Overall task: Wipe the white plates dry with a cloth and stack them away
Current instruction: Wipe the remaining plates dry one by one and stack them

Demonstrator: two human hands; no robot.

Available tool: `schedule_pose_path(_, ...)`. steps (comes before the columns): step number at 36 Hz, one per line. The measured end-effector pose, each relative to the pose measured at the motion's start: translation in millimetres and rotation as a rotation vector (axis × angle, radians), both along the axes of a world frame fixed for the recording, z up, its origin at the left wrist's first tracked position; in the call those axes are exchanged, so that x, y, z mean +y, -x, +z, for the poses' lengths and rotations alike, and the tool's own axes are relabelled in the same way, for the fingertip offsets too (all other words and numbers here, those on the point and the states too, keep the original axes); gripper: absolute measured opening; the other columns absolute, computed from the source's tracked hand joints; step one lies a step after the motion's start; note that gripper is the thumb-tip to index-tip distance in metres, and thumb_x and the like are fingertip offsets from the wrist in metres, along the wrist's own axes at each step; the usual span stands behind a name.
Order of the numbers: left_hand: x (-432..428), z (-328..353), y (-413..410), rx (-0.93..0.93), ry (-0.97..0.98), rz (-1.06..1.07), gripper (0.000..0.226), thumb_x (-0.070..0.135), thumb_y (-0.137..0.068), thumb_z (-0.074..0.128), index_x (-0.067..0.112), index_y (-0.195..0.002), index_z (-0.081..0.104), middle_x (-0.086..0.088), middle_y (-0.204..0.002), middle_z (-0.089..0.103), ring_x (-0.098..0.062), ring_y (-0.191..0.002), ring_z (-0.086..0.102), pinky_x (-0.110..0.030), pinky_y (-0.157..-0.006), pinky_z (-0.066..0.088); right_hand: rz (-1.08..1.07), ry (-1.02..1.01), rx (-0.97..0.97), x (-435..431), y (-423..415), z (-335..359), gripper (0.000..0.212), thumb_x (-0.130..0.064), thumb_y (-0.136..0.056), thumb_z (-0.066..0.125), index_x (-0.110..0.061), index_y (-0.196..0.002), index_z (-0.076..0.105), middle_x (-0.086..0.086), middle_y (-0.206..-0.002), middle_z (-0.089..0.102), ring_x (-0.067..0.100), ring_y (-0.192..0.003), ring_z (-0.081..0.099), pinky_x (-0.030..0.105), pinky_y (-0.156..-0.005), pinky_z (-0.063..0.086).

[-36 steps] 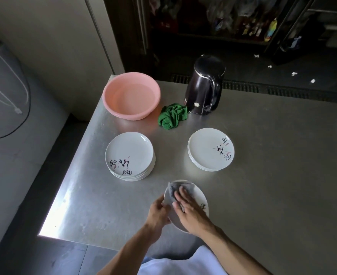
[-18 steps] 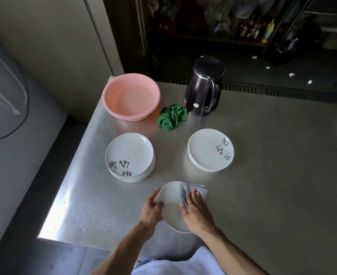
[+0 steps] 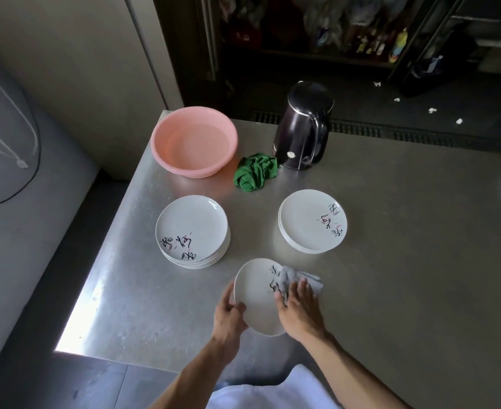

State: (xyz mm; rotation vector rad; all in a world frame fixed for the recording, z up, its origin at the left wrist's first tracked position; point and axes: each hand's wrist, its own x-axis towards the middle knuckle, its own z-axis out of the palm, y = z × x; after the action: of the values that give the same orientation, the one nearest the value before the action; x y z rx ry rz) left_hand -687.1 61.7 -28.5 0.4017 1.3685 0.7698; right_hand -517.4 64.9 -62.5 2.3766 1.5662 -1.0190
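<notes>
Above the near edge of the steel table, a white plate is gripped at its rim by the left hand; a grey cloth is pressed flat onto it by the right hand.

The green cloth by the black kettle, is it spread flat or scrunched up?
Scrunched up. The green cloth sits in a bunched heap with deep folds on the metal table, nothing spread flat.

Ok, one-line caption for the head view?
Left hand steadies a white plate while right hand wipes it with a grey cloth.
</notes>
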Motion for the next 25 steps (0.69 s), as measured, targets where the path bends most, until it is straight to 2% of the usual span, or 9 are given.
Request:
schedule_pose_path(3, 6.7, -4.9, 3.0, 0.163, 0.011, 0.028, 0.020, 0.001, -0.087, 0.054, 0.017, -0.097, 0.057, -0.011, -0.086, 0.063, -0.023, -0.077, 0.057, -0.035, -0.065, 0.047, 0.086, -0.061, 0.132, -5.6, 4.8, 0.0, 0.053, -0.033, -0.109, 0.015, -0.011, -0.157, 0.018, 0.025, -0.163, 0.008, 0.038, -0.152, 0.002, 0.044, -0.123, 0.000)
schedule_pose_path(6, 13.9, -2.8, 4.9, 0.302, 0.012, -0.124, 0.018, 0.013, -0.083, 0.067, 0.013, -0.087, 0.049, -0.012, -0.083, 0.054, -0.021, -0.077, 0.052, -0.038, -0.068, 0.045, 0.182, -0.150, 0.322, -10.8, 14.6, 4.3, 0.057, -0.039, -0.109, 0.028, -0.014, -0.159, 0.019, 0.002, -0.166, 0.002, 0.017, -0.154, -0.004, 0.023, -0.120, -0.006)
schedule_pose_path(8, 13.9, 4.2, 2.4, 0.262, 0.026, -0.221, 0.027, 0.023, -0.074, 0.066, 0.012, -0.089, 0.047, -0.013, -0.083, 0.053, -0.022, -0.080, 0.053, -0.041, -0.068, 0.047, 0.298, -0.250, 0.369, -13.3, 23.7, 4.8, 0.058, -0.037, -0.107, 0.038, -0.011, -0.157, 0.024, 0.001, -0.166, 0.003, 0.012, -0.154, 0.002, 0.021, -0.123, -0.001)
schedule_pose_path(10, 10.9, 6.0, 1.8, 0.213, 0.044, -0.232, 0.025, 0.017, -0.080, 0.066, 0.012, -0.094, 0.046, -0.014, -0.086, 0.054, -0.023, -0.082, 0.054, -0.041, -0.069, 0.049, 0.344, -0.253, 0.392, -14.4, 25.4, 0.2, 0.056, -0.033, -0.107, 0.041, -0.010, -0.156, 0.026, 0.004, -0.166, 0.006, 0.015, -0.154, 0.007, 0.024, -0.124, 0.003)
schedule_pose_path(13, 9.9, 1.8, 3.5, 0.154, 0.059, -0.159, 0.021, -0.006, -0.094, 0.053, 0.012, -0.105, 0.051, -0.014, -0.089, 0.061, -0.026, -0.081, 0.060, -0.041, -0.072, 0.051, 0.292, -0.163, 0.236, -9.3, 13.4, -4.5, 0.060, -0.038, -0.109, 0.028, -0.010, -0.159, 0.012, 0.009, -0.167, 0.000, 0.018, -0.154, -0.001, 0.027, -0.124, -0.003)
schedule_pose_path(16, 12.0, 2.3, 4.6, 0.124, 0.041, -0.179, 0.034, -0.007, -0.098, 0.047, 0.018, -0.117, 0.060, -0.010, -0.090, 0.067, -0.025, -0.082, 0.063, -0.043, -0.076, 0.054, 0.186, -0.084, 0.106, -6.7, 5.4, -3.8, 0.063, -0.042, -0.108, 0.023, -0.009, -0.159, 0.006, 0.014, -0.167, -0.002, 0.021, -0.154, -0.003, 0.034, -0.124, -0.002)
schedule_pose_path(20, 11.1, 9.6, -0.8, 0.060, -0.036, -0.332, 0.033, 0.002, -0.096, 0.052, 0.016, -0.120, 0.070, -0.004, -0.089, 0.076, -0.018, -0.081, 0.072, -0.040, -0.074, 0.060, 0.344, -0.214, 0.287, -19.7, 20.4, 3.4, 0.060, -0.037, -0.108, 0.032, -0.010, -0.159, 0.015, 0.008, -0.167, 0.002, 0.016, -0.154, 0.001, 0.028, -0.124, 0.000)
schedule_pose_path(23, 8.4, 9.1, 1.0, 0.029, -0.037, -0.310, 0.032, 0.006, -0.097, 0.053, 0.016, -0.122, 0.070, -0.015, -0.107, 0.077, -0.026, -0.094, 0.074, -0.052, -0.085, 0.060, 0.382, -0.265, 0.348, -23.4, 22.6, 3.8, 0.057, -0.035, -0.107, 0.036, -0.012, -0.158, 0.021, 0.002, -0.166, 0.004, 0.014, -0.154, 0.004, 0.023, -0.123, 0.000)
schedule_pose_path(25, 6.8, 6.4, 5.7, 0.005, -0.008, -0.223, 0.039, 0.007, -0.093, 0.050, 0.015, -0.128, 0.066, -0.023, -0.114, 0.073, -0.033, -0.101, 0.070, -0.055, -0.086, 0.059, 0.356, -0.224, 0.230, -20.0, 16.3, 0.3, 0.059, -0.037, -0.108, 0.031, -0.011, -0.159, 0.015, 0.007, -0.167, 0.003, 0.017, -0.155, 0.002, 0.027, -0.124, -0.002)
